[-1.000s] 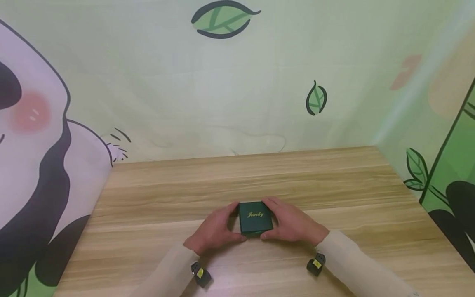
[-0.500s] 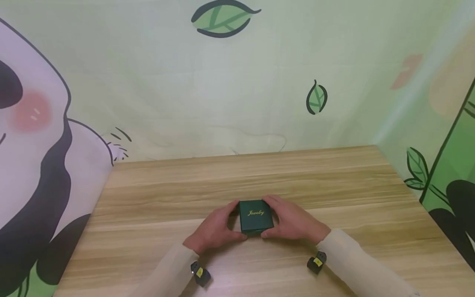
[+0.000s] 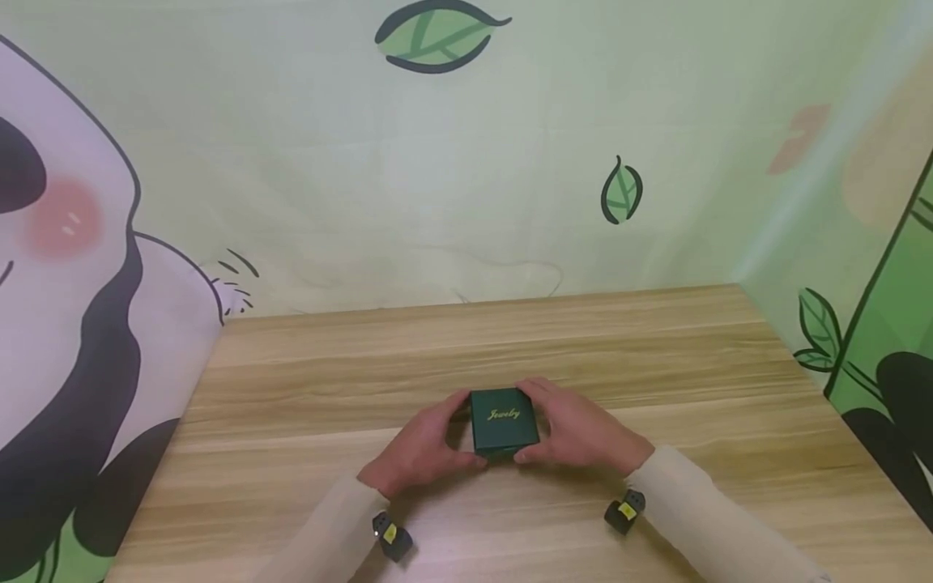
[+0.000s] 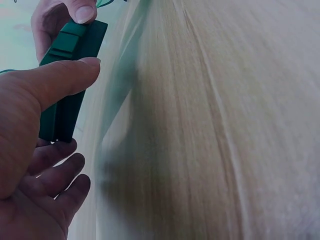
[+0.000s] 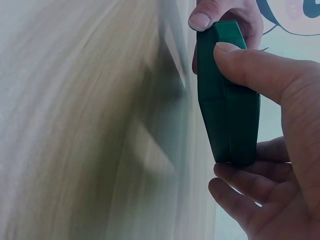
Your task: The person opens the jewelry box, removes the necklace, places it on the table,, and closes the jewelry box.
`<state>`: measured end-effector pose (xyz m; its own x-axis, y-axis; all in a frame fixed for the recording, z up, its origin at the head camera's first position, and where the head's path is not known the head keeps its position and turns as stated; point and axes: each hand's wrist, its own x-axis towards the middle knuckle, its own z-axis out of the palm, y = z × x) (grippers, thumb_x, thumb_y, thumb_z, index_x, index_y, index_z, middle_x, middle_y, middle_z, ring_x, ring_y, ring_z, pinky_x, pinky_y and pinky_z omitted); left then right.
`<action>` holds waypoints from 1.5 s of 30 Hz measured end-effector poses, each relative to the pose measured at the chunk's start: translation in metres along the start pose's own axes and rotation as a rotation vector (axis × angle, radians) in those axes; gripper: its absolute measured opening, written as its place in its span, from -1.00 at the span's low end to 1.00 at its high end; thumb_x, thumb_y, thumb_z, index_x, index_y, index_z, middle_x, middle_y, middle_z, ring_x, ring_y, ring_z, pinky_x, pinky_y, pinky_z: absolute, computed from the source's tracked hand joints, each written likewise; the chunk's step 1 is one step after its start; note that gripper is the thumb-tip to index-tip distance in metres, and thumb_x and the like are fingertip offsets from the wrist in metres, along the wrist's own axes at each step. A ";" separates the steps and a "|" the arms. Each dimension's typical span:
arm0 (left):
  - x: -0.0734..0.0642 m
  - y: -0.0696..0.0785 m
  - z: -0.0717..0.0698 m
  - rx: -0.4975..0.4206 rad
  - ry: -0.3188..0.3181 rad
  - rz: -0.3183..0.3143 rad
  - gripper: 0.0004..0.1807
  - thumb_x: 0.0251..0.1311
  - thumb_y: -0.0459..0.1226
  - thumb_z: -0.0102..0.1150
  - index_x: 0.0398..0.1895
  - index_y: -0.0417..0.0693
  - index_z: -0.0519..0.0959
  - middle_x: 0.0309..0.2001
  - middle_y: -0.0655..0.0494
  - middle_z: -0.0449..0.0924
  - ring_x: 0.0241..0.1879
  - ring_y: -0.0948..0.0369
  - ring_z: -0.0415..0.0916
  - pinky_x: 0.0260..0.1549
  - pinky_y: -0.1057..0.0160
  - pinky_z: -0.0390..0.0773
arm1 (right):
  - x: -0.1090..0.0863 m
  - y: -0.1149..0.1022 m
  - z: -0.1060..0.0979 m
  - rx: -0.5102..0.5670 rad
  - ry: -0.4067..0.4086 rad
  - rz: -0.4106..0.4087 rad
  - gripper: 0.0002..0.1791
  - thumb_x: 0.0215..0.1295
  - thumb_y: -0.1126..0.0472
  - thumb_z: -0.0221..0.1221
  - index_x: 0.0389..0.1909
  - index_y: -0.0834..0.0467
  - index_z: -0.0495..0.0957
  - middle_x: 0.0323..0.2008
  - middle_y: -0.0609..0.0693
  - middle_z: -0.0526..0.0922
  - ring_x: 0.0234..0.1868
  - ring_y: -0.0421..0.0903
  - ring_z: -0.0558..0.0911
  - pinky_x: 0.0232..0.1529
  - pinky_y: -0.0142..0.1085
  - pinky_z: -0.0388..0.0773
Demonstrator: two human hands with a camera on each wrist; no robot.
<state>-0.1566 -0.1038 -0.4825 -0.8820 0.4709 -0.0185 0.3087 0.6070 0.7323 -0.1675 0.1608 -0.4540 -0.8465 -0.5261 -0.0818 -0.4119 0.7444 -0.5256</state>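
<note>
A dark green jewelry box (image 3: 504,417), with "Jewelry" in gold script on its lid, is held between both hands at the middle front of the head view. From its left side my left hand (image 3: 421,447) grips it, thumb at the near edge and fingers towards the far edge. My right hand (image 3: 583,431) holds the right side in the same way. Both wrist views show the box (image 5: 237,125) apart from the tabletop, with a blurred shadow or reflection beside it. The lid looks shut; the inside is hidden.
Light wood-grain table (image 3: 328,364) spreads around the hands and back to a wall. A pale green printed cloth (image 3: 328,162) with leaves and a panda covers the back and sides. Each wrist carries a small black camera (image 3: 394,538) over a beige sleeve (image 3: 331,526).
The jewelry box and both hands have shifted slightly upward in the head view, and the box looks a little larger. Both hands have kept the same hold on it.
</note>
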 end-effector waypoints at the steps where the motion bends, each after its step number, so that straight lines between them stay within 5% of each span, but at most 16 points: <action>1: 0.000 0.000 0.000 -0.006 -0.001 0.003 0.07 0.00 -0.07 0.63 0.59 0.02 0.24 0.42 0.06 0.51 0.46 0.05 0.42 0.50 -0.06 0.42 | 0.000 -0.001 -0.001 0.002 0.001 0.001 0.13 0.04 -0.18 0.56 0.56 0.15 0.25 0.49 0.07 0.43 0.44 0.07 0.51 0.47 0.05 0.50; 18: 0.000 0.002 0.001 -0.146 -0.017 -0.012 0.07 0.03 -0.10 0.62 0.60 0.21 0.19 0.54 0.15 0.37 0.52 0.06 0.34 0.53 -0.04 0.40 | -0.002 -0.005 -0.008 0.049 0.013 0.020 0.12 0.04 -0.16 0.57 0.56 0.14 0.26 0.50 0.05 0.40 0.38 0.04 0.55 0.42 0.03 0.56; 45: 0.000 0.004 0.003 -0.257 0.067 0.030 0.05 0.02 -0.14 0.64 0.57 0.27 0.22 0.50 0.19 0.42 0.48 0.12 0.40 0.44 0.02 0.51 | -0.003 -0.012 -0.017 0.068 0.022 0.006 0.11 0.06 -0.13 0.57 0.56 0.16 0.25 0.47 0.05 0.43 0.35 0.03 0.57 0.41 0.01 0.57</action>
<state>-0.1543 -0.0995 -0.4810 -0.8980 0.4378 0.0442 0.2417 0.4068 0.8810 -0.1661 0.1602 -0.4327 -0.8563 -0.5121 -0.0674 -0.3835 0.7178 -0.5811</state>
